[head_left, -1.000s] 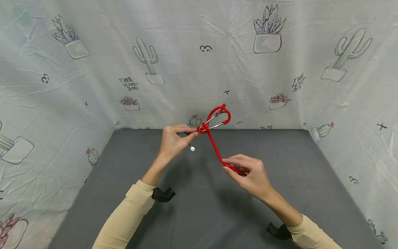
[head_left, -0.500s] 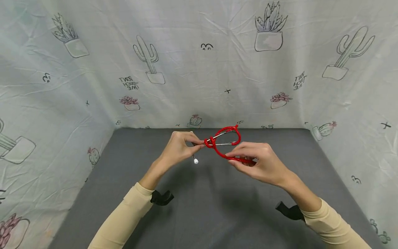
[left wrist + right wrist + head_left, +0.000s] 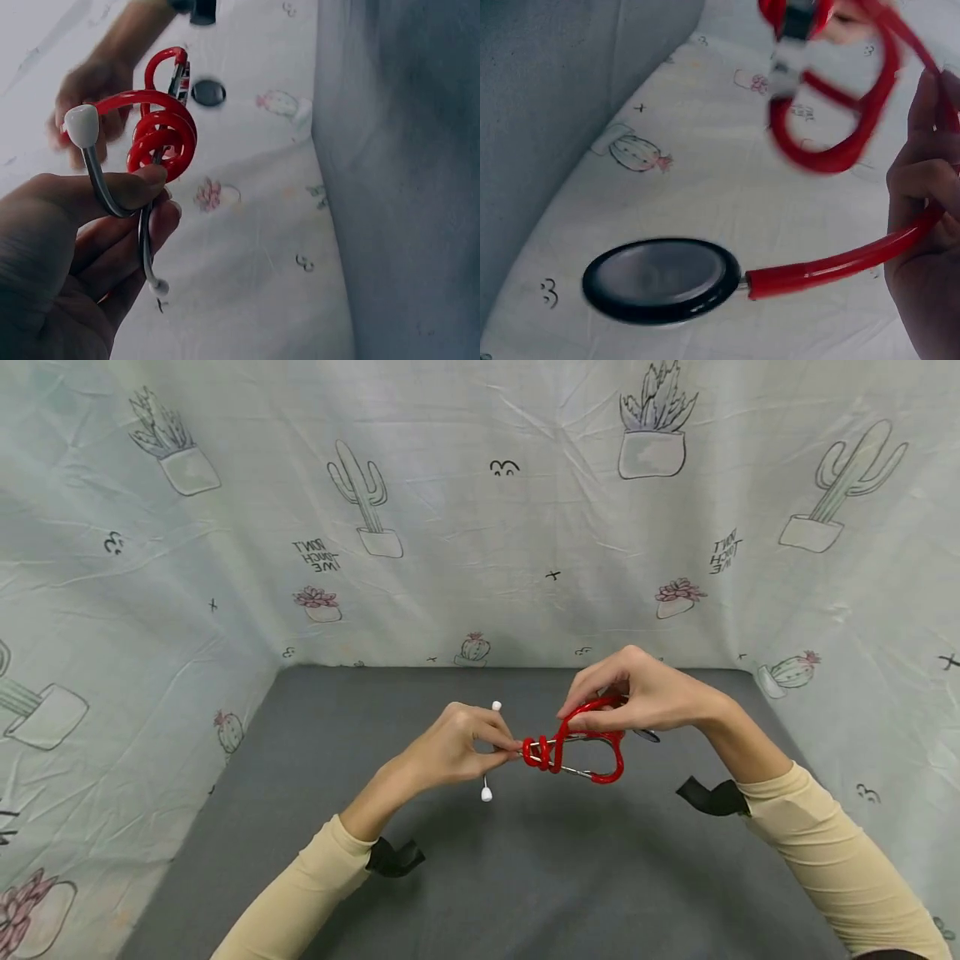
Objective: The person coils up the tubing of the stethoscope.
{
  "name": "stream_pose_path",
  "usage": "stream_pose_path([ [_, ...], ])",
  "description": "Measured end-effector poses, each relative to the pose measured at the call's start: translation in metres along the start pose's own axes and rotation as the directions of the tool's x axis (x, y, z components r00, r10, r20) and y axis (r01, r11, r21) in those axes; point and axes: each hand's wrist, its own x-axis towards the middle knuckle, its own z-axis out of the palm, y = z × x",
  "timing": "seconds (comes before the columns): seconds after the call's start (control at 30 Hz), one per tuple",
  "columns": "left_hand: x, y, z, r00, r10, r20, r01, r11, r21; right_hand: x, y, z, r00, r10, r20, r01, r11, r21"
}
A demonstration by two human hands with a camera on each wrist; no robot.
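A red stethoscope is held above the table between both hands. My left hand pinches its metal ear tubes near the earpieces; one white earpiece shows beside the thumb. Several turns of red tubing wrap around the metal tubes just past the fingertips. My right hand grips the free end of the tubing, above and right of the coils. From that hand the round chest piece with a black rim hangs out on a short length of tube.
A grey table lies beneath the hands. White cloth printed with cacti and potted plants hangs behind and at both sides. Black straps stick out from the wrists.
The right hand has carried the tubing up and over, and another turn lies around the metal tubes. The left hand has moved right and slightly down with the stethoscope.
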Motion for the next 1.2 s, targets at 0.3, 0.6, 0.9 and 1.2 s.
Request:
stream_pose_path([
  [0.3, 0.001, 0.018, 0.008, 0.992, 0.128, -0.009, -0.129, 0.991, -0.04, 0.012, 0.038, -0.013, 0.992, -0.021, 0.126, -0.009, 0.973, 0.233],
  [0.6, 0.004, 0.023, 0.01, 0.976, 0.214, -0.042, -0.217, 0.973, -0.076, 0.013, 0.078, 0.004, 0.991, -0.026, 0.134, -0.039, 0.888, 0.458],
  [0.9, 0.004, 0.021, 0.006, 0.967, 0.204, -0.155, -0.226, 0.964, -0.143, 0.016, 0.114, 0.034, 0.983, -0.165, 0.082, 0.067, 0.734, 0.675],
  [1.2, -0.001, 0.014, -0.012, 0.97, 0.117, -0.214, -0.16, 0.968, -0.193, -0.003, 0.13, 0.059, 0.984, 0.172, -0.051, -0.104, 0.779, 0.619],
])
